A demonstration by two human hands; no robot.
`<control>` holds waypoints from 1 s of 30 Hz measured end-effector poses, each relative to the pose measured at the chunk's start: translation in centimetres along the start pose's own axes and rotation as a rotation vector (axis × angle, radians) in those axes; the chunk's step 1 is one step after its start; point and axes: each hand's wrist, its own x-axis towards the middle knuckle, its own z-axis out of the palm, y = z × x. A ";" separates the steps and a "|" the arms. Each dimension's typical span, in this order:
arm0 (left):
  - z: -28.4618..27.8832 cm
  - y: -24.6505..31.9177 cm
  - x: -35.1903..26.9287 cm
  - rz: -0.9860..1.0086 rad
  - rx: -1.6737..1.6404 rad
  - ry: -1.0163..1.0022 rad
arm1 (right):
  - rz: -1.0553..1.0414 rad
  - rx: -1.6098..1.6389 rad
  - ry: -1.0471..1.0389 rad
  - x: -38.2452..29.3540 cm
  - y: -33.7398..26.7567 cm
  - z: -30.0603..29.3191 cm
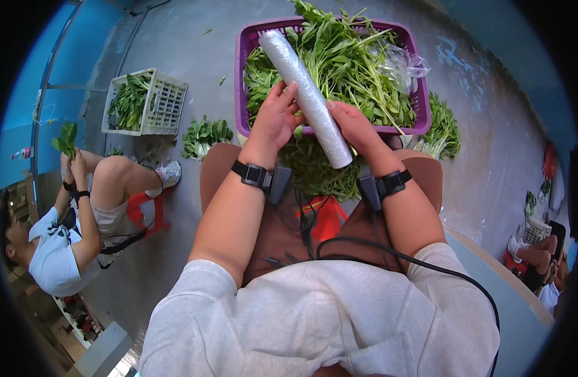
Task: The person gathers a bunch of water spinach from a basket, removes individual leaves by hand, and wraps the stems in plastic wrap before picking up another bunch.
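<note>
A roll of clear plastic film or bags (pixel 307 96) lies slantwise between my two hands, above the near side of a purple plastic basket (pixel 241 70). My left hand (pixel 276 117) holds the roll from its left side, thumb against the film. On the other side my right hand (pixel 356 126) grips its lower half. Long-stemmed leafy greens (pixel 333 54) heap up in the basket, some rising past the far rim. A crumpled clear plastic bag (pixel 401 66) rests on the greens at the right.
Cut leaves (pixel 317 165) lie between my knees. Bundles of greens stand left (pixel 206 137) and right (pixel 440 125) of the basket. A white crate (pixel 169 106) holds more greens. At left, a person (pixel 63 254) holds greens near a red stool (pixel 152 214). Black cables (pixel 440 264) cross my lap.
</note>
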 end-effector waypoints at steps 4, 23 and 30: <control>-1.3 -1.0 1.3 -0.172 -0.129 -0.006 | -0.231 -0.415 0.185 0.9 0.4 0.2; -0.2 -1.7 0.9 -0.316 0.140 -0.233 | -0.431 -0.619 0.478 1.9 -1.6 -1.2; -0.3 -2.0 0.7 -0.295 0.062 -0.212 | -0.373 -0.525 0.465 1.6 -1.3 -2.2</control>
